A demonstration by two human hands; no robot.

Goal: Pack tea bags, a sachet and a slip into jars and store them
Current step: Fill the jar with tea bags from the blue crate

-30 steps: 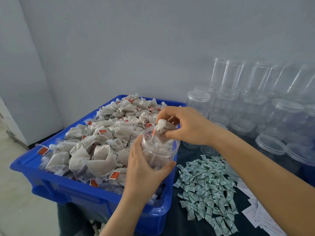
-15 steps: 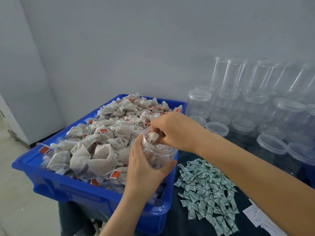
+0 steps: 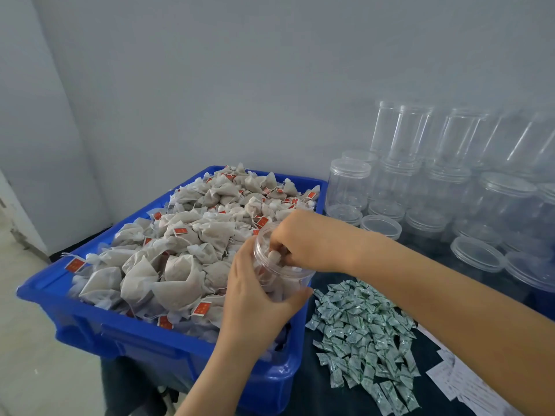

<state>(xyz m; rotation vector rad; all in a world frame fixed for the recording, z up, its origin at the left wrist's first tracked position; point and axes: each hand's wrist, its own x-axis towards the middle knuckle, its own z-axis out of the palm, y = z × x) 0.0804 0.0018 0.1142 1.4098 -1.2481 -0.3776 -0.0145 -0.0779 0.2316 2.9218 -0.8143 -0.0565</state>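
Clear plastic, that's what my left hand [image 3: 255, 298] has wrapped up right now: the jar [image 3: 279, 265], fingers curled round its near wall and thumb hooked across the right side, a firm closed grip, the jar tilted with its mouth facing up and away from me. Inside it I can see pale tea bags [image 3: 288, 283] already stacked against the wall. My right hand [image 3: 312, 241] is down at the mouth of that jar, fingers bent and dipped past the rim, pressing on a tea bag there; whether they actually pinch it I can't tell, the knuckles hide the tips.

Just left of the grip and running away behind it, the blue crate [image 3: 144, 340] is heaped with loose tea bags [image 3: 180, 250], grey pouches with strings and little red tags. Right of the grip and a bit nearer me, a spread of green-and-white sachets [image 3: 363, 334] lies on the dark desk [image 3: 303, 394]. Further right again, at the edge of view, white printed slips [image 3: 462, 382] sit beside the sachets. Beyond my right forearm, stacks of empty clear jars [image 3: 420, 181] with lids stand against the wall. That wall [image 3: 240, 85] is plain pale grey, and a light floor [image 3: 36, 355] shows far left of the crate.
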